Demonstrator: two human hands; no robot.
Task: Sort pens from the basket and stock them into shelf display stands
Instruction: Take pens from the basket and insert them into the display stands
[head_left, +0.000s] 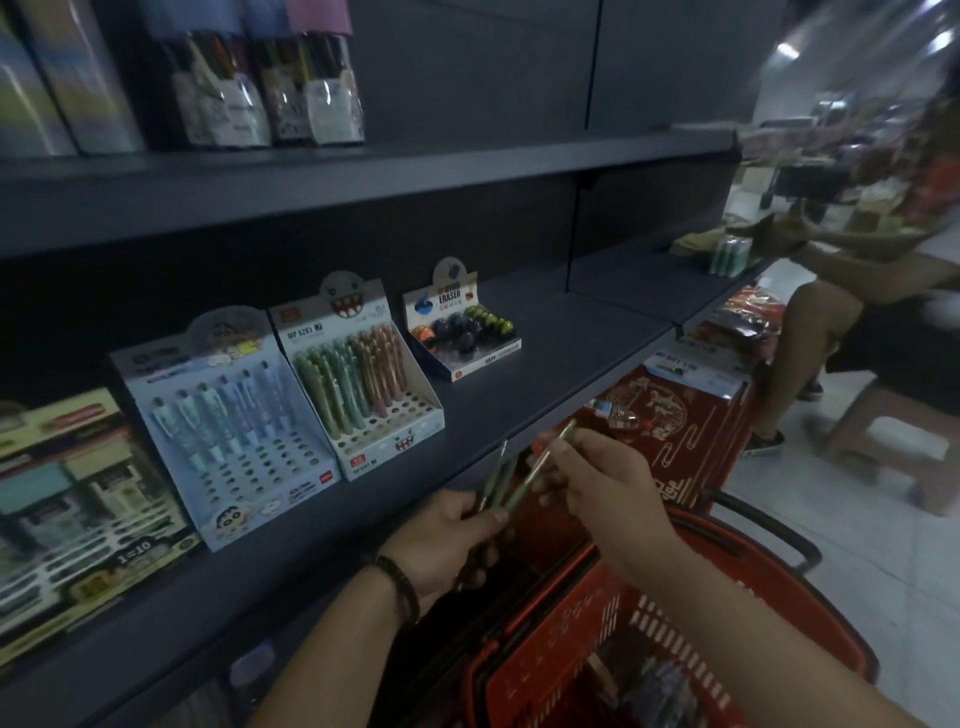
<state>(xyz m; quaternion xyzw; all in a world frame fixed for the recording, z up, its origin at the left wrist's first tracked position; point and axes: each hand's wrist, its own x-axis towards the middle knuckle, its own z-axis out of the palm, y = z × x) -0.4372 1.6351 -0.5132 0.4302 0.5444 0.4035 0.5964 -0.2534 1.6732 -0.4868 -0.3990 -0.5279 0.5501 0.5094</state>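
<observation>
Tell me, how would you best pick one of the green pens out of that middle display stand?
Pinch a green pen by its free top end, from above and the front. The pens lean backward with their lower ends seated in the display stand, leaving only the tops clear.

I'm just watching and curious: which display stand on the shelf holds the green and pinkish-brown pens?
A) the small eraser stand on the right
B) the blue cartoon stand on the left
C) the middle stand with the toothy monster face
C: the green and pinkish-brown pens stand in the holes of the monster-face stand, between the blue stand and the eraser stand.
</observation>
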